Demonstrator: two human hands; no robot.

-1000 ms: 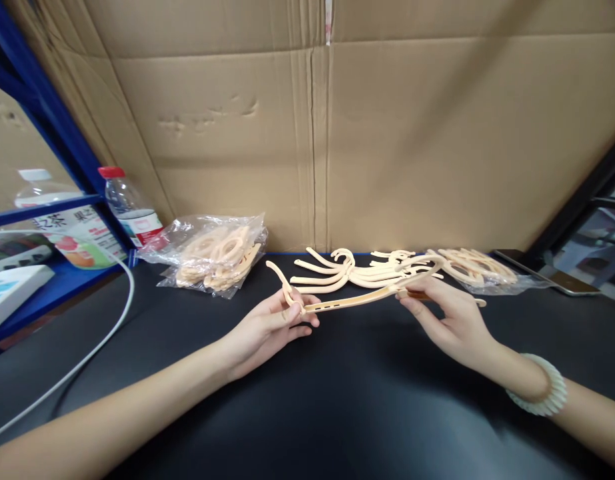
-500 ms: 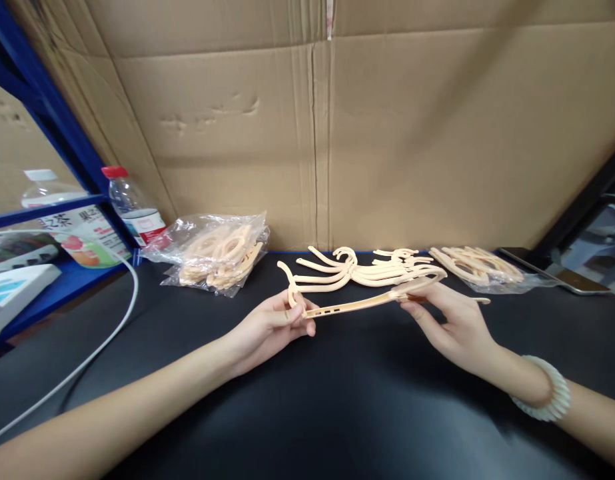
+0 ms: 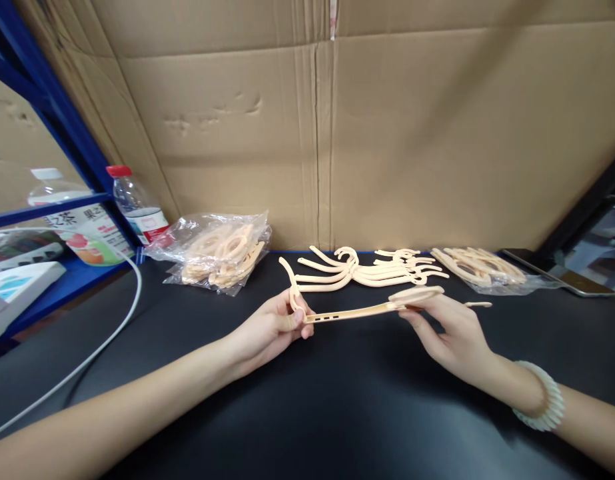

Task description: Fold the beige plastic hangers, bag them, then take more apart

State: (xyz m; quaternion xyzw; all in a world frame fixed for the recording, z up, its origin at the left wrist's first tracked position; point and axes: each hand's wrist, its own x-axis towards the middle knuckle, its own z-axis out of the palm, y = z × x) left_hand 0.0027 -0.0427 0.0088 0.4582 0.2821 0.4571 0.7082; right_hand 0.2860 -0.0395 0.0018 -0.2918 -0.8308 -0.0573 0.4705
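Between my two hands a cream plastic hanger [image 3: 354, 312] is held roughly level above the black table, its slotted arm pointing left. My left hand [image 3: 270, 330] pinches that slotted end, together with a curved cream hook piece [image 3: 287, 272] that sticks up past the fingers. I cannot tell whether the two parts are joined. My right hand [image 3: 452, 327] grips the hanger's middle, beside its rounded loop; the other arm's tip shows beyond my knuckles. Behind, several cream hangers [image 3: 332, 279] lie in a row, and smaller curved hook pieces [image 3: 404, 257] lie to their right.
At the back left a clear bag of cream parts [image 3: 222, 250] lies near a red-capped bottle [image 3: 137, 210]. Another bag [image 3: 480, 267] and a flat dark device [image 3: 562, 273] are at the back right. A white cable [image 3: 112, 333] crosses the left side. Cardboard [image 3: 412, 133] stands behind.
The hanger has tipped slightly in my right hand, so its loop looks flatter and lower. My left hand keeps its pinch in nearly the same place. The view has shifted a little.
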